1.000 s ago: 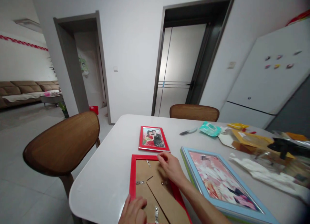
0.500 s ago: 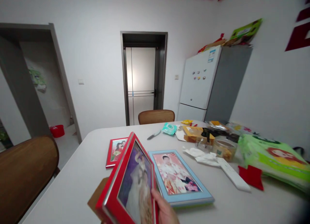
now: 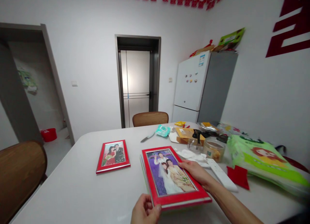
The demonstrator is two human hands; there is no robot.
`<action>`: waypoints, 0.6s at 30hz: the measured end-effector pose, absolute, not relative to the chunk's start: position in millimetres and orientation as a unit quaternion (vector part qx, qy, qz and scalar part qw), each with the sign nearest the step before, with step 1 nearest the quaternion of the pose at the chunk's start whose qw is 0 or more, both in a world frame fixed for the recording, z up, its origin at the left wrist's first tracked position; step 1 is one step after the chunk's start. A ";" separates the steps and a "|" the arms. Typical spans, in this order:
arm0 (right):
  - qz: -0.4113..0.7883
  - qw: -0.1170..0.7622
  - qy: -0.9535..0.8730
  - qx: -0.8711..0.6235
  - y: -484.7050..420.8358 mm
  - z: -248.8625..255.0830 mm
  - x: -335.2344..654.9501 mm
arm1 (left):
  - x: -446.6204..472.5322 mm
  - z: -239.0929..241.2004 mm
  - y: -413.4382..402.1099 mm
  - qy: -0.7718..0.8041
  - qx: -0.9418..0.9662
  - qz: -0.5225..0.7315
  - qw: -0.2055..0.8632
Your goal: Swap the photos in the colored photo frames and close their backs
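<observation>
Smooth white bench (image 3: 72, 191). Soft green plastic pack (image 3: 263, 162), print unreadable, three o'clock of held red frame (image 3: 170, 175), silver-edged, at bench's near side. Second red frame (image 3: 114, 156) flat, ten o'clock. Right grip (image 3: 195, 172) closed on held edge, three o'clock; left grip (image 3: 145, 211) pinching corner, seven o'clock.

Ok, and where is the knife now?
In the head view, just below centre, the knife lies on the table, left of the teal packet and beyond the nearer red frame.
</observation>
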State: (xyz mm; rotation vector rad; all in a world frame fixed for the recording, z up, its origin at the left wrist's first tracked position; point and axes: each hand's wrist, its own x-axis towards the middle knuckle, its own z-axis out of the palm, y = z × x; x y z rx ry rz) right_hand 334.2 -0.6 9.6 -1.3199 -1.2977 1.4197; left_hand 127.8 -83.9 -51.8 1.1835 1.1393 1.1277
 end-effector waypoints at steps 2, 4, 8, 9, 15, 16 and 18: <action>0.525 0.385 -0.530 -0.543 7.7 1.1 336.4 | 127.5 -61.6 -77.6 0.517 0.543 0.444 0.490; 0.512 0.388 -0.533 -0.551 9.3 -5.6 337.5 | 123.0 -67.5 -74.7 0.557 0.584 0.402 0.432; 0.478 0.391 -0.560 -0.552 -9.9 -21.4 346.1 | 115.1 -72.9 -76.9 0.594 0.653 0.341 0.323; 0.458 0.391 -0.570 -0.559 -17.1 -28.0 349.5 | 115.4 -73.0 -77.8 0.589 0.674 0.329 0.302; 0.308 0.436 -0.527 -0.661 -26.3 -66.5 353.1 | 127.1 -56.3 -65.5 0.579 0.724 0.293 0.235; 0.306 0.436 -0.527 -0.663 -20.3 -67.4 348.8 | 127.7 -52.0 -60.2 0.579 0.722 0.304 0.228; 0.307 0.433 -0.529 -0.662 -4.9 -64.6 338.0 | 126.1 -44.2 -48.5 0.582 0.719 0.316 0.211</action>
